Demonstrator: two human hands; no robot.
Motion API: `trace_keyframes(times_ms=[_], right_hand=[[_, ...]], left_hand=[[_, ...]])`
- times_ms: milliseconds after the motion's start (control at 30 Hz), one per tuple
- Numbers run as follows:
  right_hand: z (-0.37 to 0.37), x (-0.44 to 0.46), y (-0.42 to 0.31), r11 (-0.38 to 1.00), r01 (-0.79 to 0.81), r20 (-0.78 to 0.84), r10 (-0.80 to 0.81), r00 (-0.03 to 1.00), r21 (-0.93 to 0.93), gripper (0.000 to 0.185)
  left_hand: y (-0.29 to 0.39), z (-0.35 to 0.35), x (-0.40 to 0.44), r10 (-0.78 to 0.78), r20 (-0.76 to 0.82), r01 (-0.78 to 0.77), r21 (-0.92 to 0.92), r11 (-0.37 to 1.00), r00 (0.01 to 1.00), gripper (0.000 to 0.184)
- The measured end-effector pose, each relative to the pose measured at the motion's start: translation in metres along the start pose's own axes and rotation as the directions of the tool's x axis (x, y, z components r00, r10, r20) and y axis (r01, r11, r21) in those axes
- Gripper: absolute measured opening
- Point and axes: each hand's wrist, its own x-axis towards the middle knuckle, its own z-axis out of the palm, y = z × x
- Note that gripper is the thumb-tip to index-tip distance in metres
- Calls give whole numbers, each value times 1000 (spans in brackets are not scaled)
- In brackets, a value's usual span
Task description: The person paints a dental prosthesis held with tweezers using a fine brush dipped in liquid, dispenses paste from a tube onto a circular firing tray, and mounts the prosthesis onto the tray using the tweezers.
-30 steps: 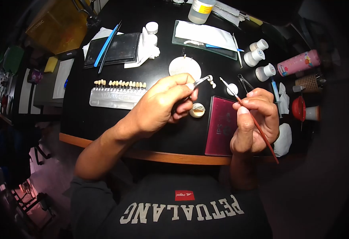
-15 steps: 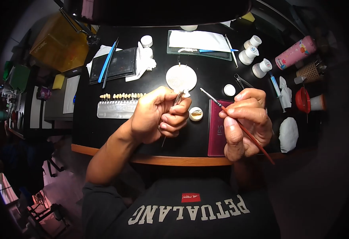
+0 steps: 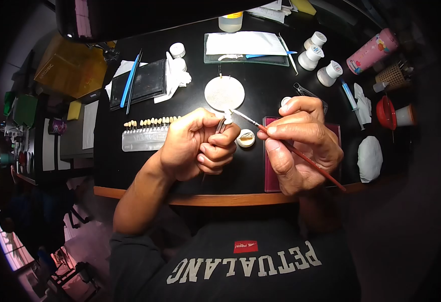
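Observation:
My left hand [image 3: 195,146] is closed around slim metal tweezers [image 3: 221,125]. A small white tooth-shaped piece [image 3: 228,117] sits at their tip, its details washed out by bright light. Between the thumb and fingers of my right hand [image 3: 306,143] is a fine paintbrush [image 3: 326,175] with a reddish-brown handle. Its bristle end points left and meets the white piece or lies just beside it; I cannot tell which. Just below the brush tip stands a small open jar [image 3: 246,138] with a yellowish-brown mark inside. Behind both hands lies a round white honeycomb tray [image 3: 224,93].
A tooth shade guide [image 3: 144,141] lies left of my hands. Under my right hand is a burgundy case [image 3: 271,176]. Farther back are a glass slab [image 3: 245,59] with white tissue, a dark palette [image 3: 145,83], white bottles [image 3: 329,74] and a syringe [image 3: 350,100].
My right hand has moved left, bringing the brush tip to the white piece. The head view has shifted slightly. My left hand keeps its hold.

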Motion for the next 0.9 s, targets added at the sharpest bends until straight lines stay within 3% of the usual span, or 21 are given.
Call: trace_keyframes(times_ms=[233, 367, 567, 767, 900], right_hand=[[-3, -2, -2, 997, 0, -28, 3, 1000, 81, 18], [2, 0, 3, 997, 65, -50, -63, 997, 29, 20], [-7, -1, -1, 998, 25, 20, -26, 999, 51, 21], [-8, -10, 3, 996, -52, -59, 57, 997, 78, 24], [-7, -10, 6, 999, -38, -71, 41, 997, 37, 21]], left_hand=[[1, 2, 0, -1, -1, 1, 1, 1000, 1000, 38], [2, 3, 0, -5, 10, 5, 7, 1000, 1000, 38], [1, 2, 0, 3, 7, -3, 2, 1000, 1000, 39], [-3, 8, 0, 242, -240, -157, 327, 932, 940, 41], [-1, 9, -1, 263, -299, -143, 368, 919, 917, 39]])
